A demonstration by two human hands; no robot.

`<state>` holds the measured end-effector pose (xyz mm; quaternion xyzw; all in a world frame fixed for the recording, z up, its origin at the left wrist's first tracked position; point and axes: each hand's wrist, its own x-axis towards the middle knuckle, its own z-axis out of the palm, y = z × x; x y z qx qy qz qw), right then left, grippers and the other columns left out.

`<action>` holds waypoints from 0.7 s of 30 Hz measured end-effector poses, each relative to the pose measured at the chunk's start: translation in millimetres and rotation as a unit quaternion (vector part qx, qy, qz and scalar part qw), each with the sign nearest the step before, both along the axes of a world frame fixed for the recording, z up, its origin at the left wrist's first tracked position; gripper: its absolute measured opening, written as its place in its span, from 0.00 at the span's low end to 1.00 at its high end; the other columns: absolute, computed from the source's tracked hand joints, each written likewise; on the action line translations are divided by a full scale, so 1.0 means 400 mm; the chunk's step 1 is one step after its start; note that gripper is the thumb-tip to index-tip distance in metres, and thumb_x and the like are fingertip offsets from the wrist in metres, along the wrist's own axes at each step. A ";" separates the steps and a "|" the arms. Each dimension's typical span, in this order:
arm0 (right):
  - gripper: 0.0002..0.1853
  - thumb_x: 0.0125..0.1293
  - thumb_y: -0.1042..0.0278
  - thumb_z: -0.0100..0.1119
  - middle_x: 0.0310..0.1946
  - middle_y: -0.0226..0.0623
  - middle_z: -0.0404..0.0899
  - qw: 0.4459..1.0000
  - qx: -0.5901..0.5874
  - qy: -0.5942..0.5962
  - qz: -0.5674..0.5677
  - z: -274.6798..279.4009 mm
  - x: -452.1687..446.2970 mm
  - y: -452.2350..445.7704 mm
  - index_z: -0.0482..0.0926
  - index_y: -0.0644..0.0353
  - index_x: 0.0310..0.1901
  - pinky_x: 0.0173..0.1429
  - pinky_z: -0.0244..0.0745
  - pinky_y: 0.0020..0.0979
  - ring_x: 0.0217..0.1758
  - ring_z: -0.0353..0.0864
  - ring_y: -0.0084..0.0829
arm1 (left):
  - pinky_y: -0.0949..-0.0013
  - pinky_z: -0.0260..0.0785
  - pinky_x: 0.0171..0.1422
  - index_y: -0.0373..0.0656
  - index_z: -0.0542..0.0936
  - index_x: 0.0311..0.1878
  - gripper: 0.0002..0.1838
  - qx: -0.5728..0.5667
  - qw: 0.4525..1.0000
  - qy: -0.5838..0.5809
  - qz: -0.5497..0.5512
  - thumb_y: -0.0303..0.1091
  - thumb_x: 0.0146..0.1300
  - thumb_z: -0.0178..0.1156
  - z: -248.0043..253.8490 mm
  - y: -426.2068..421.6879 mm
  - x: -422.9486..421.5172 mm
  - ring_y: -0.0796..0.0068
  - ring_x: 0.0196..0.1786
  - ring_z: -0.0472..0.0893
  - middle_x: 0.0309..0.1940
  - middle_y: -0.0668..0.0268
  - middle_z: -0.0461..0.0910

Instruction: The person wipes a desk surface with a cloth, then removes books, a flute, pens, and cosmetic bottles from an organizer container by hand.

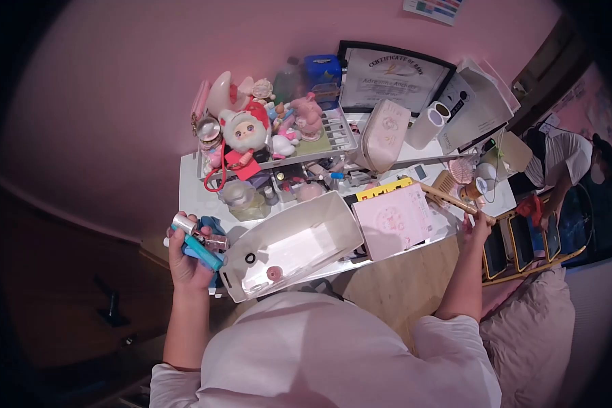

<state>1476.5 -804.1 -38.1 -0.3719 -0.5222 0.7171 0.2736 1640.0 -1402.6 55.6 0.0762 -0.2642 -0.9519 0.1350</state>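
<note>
My left hand is closed around several small cosmetic containers, among them a teal tube, a white-capped bottle and a clear pinkish bottle. It is just left of a white plastic bin. Inside the bin lie a black ring, like a hair tie, and a small pink round item. My right hand grips the near end of a light-brown wooden flute-like stick. The stick slants over the table's right side, near a pink book and a wooden comb.
Behind the bin, a tray carries plush toys, including a doll. A pink pouch, a framed certificate and a pink hairbrush stand farther right. Another person is beside a shelved cart.
</note>
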 end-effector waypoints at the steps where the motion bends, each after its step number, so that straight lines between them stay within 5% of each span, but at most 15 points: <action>1: 0.13 0.61 0.68 0.55 0.34 0.41 0.77 0.999 -0.027 -0.003 0.018 -0.015 -0.014 0.000 0.67 0.64 0.43 0.18 0.75 0.22 0.26 0.83 0.35 | 0.57 0.74 0.40 0.51 0.75 0.48 0.15 -0.002 1.000 0.000 0.000 0.35 0.57 0.62 0.003 0.004 -0.003 0.69 0.38 0.78 0.40 0.70 0.77; 6: 0.10 0.63 0.65 0.57 0.31 0.38 0.78 0.985 -0.148 -0.023 0.084 -0.091 -0.068 -0.057 0.72 0.64 0.37 0.20 0.76 0.21 0.25 0.82 0.30 | 0.58 0.72 0.39 0.51 0.75 0.48 0.15 -0.018 1.000 0.020 -0.007 0.35 0.57 0.62 0.009 0.023 -0.015 0.70 0.39 0.78 0.41 0.70 0.77; 10: 0.12 0.62 0.59 0.60 0.21 0.31 0.78 0.981 -0.097 -0.100 0.137 -0.112 -0.087 -0.087 0.76 0.59 0.31 0.22 0.76 0.19 0.22 0.80 0.21 | 0.59 0.71 0.39 0.51 0.75 0.48 0.15 -0.024 1.000 0.021 0.000 0.36 0.57 0.62 0.008 0.022 -0.012 0.71 0.39 0.78 0.41 0.70 0.77; 19: 0.14 0.61 0.56 0.62 0.21 0.34 0.78 0.980 -0.024 -0.166 0.107 -0.090 -0.093 -0.107 0.75 0.59 0.31 0.20 0.76 0.21 0.18 0.77 0.23 | 0.65 0.68 0.37 0.51 0.76 0.47 0.15 -0.016 1.000 0.022 0.000 0.36 0.55 0.63 0.009 0.014 -0.004 0.72 0.38 0.77 0.41 0.71 0.77; 21: 0.17 0.58 0.57 0.64 0.20 0.35 0.77 0.978 -0.040 -0.177 0.103 -0.088 -0.090 -0.104 0.71 0.61 0.37 0.19 0.75 0.22 0.17 0.77 0.24 | 0.67 0.67 0.37 0.51 0.75 0.48 0.15 -0.021 0.999 0.030 -0.007 0.36 0.56 0.63 0.009 0.010 -0.004 0.73 0.38 0.77 0.41 0.72 0.76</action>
